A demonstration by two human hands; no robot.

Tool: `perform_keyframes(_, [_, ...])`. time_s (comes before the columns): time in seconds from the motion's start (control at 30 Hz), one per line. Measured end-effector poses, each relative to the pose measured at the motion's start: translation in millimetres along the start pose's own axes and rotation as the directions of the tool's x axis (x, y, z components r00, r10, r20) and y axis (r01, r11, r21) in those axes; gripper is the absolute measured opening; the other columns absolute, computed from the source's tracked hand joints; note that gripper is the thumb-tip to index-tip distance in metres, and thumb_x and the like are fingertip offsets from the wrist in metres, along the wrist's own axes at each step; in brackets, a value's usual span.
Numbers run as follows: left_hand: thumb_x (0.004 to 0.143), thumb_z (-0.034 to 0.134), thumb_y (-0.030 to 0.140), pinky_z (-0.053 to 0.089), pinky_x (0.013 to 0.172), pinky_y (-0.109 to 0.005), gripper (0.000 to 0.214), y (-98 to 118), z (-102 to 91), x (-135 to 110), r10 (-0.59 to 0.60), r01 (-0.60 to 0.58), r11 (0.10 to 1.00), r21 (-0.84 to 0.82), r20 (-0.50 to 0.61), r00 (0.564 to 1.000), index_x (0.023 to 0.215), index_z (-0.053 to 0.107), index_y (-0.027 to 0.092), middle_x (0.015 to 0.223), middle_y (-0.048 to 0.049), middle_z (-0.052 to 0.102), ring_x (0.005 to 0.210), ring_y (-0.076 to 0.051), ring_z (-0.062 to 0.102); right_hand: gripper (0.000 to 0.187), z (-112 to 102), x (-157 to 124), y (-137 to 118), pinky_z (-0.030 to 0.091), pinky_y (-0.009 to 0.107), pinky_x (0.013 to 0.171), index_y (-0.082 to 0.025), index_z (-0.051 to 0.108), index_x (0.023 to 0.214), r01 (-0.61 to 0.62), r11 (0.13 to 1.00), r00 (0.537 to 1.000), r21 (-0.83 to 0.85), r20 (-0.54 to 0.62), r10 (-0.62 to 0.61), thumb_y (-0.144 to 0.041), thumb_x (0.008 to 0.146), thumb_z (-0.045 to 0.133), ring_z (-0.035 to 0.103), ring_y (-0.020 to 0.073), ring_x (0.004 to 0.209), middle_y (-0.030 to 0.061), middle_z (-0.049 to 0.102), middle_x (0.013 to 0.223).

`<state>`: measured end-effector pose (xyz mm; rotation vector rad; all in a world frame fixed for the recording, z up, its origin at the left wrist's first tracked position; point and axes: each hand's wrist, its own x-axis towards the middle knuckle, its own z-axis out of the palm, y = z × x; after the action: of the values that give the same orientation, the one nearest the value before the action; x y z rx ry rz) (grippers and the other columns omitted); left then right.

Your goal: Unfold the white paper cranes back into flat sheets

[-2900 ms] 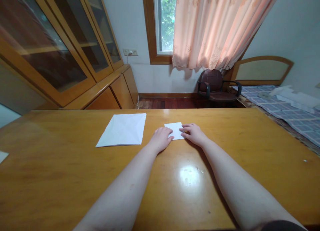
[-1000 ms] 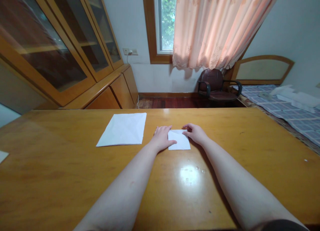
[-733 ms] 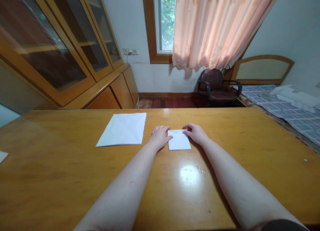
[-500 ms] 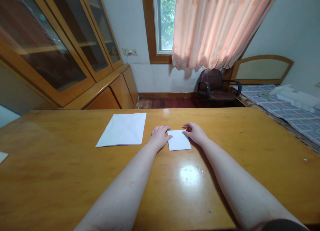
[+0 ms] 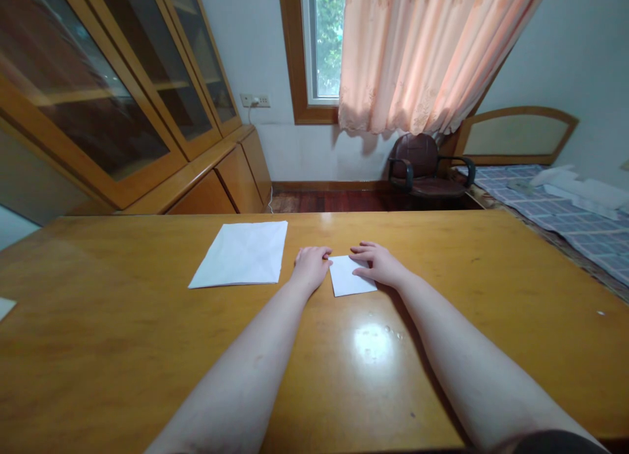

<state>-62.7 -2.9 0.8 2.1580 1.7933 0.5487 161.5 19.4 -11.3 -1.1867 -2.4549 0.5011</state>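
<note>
A small white square of folded paper (image 5: 348, 281) lies on the wooden table in front of me. At its upper left corner, my left hand (image 5: 312, 265) is closed, thumb and fingertips together on the paper's edge. My right hand (image 5: 378, 263) is open, its fingers apart and reaching over the upper right of the square. The thumb rests on the paper's face and covers part of that side. Left of both hands, a larger white paper sheet (image 5: 240, 254) with faint creases lies flat.
The wooden table (image 5: 147, 349) spans the view. Another white paper piece (image 5: 4, 307) shows at its left edge, and a small white scrap (image 5: 600, 313) lies at the right. Beyond stand a glass-door cabinet (image 5: 196, 149), a brown armchair (image 5: 422, 166) and a bed (image 5: 570, 211).
My right hand has shifted left and spread its fingers over the small paper. My left thumb has drawn back to the paper's edge. The square has turned very slightly.
</note>
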Motion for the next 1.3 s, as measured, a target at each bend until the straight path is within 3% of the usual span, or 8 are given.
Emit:
perform_keyframes(0.23, [0.084, 0.048, 0.022, 0.041, 0.094, -0.037, 0.027, -2.9, -1.1, 0.4, -0.012, 0.012, 1.0, 0.022, -0.019, 1.0, 0.103, 0.066, 0.025, 0.102, -0.0019, 0.069, 0.1, -0.021, 0.058, 0.046, -3.1, -0.3, -3.7, 0.032, 0.049, 0.104, -0.027, 0.064, 0.116, -0.017, 0.999, 1.0, -0.028, 0.013, 0.018, -0.043, 0.073, 0.069, 0.045, 0.0306, 0.124, 0.0095, 0.055, 0.13])
perform_keyframes(0.4, [0.087, 0.041, 0.024, 0.043, 0.091, -0.034, 0.03, -5.0, -2.5, -0.5, 0.019, -0.015, 0.999, 0.035, -0.11, 0.994, 0.107, 0.064, 0.024, 0.107, -0.0032, 0.067, 0.1, -0.021, 0.057, 0.045, -2.9, -0.5, -5.2, 0.031, 0.05, 0.105, -0.026, 0.065, 0.114, -0.029, 0.999, 1.0, -0.018, 0.003, 0.029, -0.042, 0.072, 0.07, 0.045, 0.0313, 0.124, 0.01, 0.056, 0.13])
perform_keyframes(0.57, [0.083, 0.05, 0.037, 0.042, 0.089, -0.035, 0.024, -1.9, -2.3, -4.0, 0.085, -0.081, 0.992, 0.096, -0.037, 0.996, 0.096, 0.067, 0.025, 0.1, -0.0037, 0.066, 0.098, -0.022, 0.056, 0.046, -1.1, -0.6, -2.5, 0.032, 0.051, 0.104, -0.026, 0.066, 0.114, -0.033, 0.999, 0.999, -0.01, -0.003, 0.033, -0.045, 0.072, 0.069, 0.045, 0.0322, 0.124, 0.0109, 0.055, 0.13])
perform_keyframes(0.73, [0.076, 0.058, 0.049, 0.04, 0.091, -0.037, 0.036, -0.6, -1.8, -6.2, 0.091, -0.091, 0.992, 0.086, -0.003, 0.996, 0.099, 0.064, 0.023, 0.102, -0.0057, 0.062, 0.102, -0.025, 0.052, 0.047, -0.3, -0.6, -0.9, 0.034, 0.049, 0.103, -0.024, 0.066, 0.114, -0.016, 1.0, 1.0, 0.014, -0.025, 0.016, -0.049, 0.074, 0.066, 0.048, 0.0304, 0.12, 0.0114, 0.056, 0.128])
perform_keyframes(0.87, [0.069, 0.064, 0.053, 0.037, 0.095, -0.038, 0.043, -0.5, -1.3, -7.0, 0.115, -0.115, 0.991, 0.07, 0.015, 0.993, 0.1, 0.061, 0.023, 0.105, -0.0052, 0.06, 0.106, -0.026, 0.05, 0.039, -0.6, -0.3, -0.4, 0.04, 0.043, 0.097, -0.022, 0.066, 0.11, -0.047, 0.997, 0.993, 0.062, -0.109, 0.054, -0.046, 0.08, 0.059, 0.055, 0.0256, 0.11, 0.0105, 0.063, 0.117])
perform_keyframes(1.0, [0.067, 0.068, 0.051, 0.038, 0.095, -0.037, 0.042, -1.3, -0.3, -5.0, 0.094, -0.095, 0.994, 0.061, 0.027, 0.995, 0.097, 0.061, 0.022, 0.104, -0.0049, 0.06, 0.105, -0.025, 0.051, 0.038, 0.3, -0.4, 0.3, 0.042, 0.04, 0.094, -0.02, 0.064, 0.111, -0.081, 0.995, 0.982, 0.059, -0.164, 0.089, -0.039, 0.079, 0.063, 0.057, 0.0241, 0.103, 0.0094, 0.065, 0.111])
perform_keyframes(1.3, [0.075, 0.065, 0.034, 0.042, 0.087, -0.034, 0.014, -2.2, -0.9, -0.4, 0.008, -0.008, 0.999, 0.039, 0.003, 1.0, 0.082, 0.065, 0.021, 0.095, -0.0039, 0.064, 0.097, -0.021, 0.055, 0.029, 3.5, 0.2, 3.4, 0.042, 0.039, 0.094, -0.023, 0.068, 0.106, -0.085, 0.996, 0.982, 0.016, -0.169, 0.086, -0.03, 0.079, 0.063, 0.057, 0.023, 0.103, 0.0072, 0.065, 0.11])
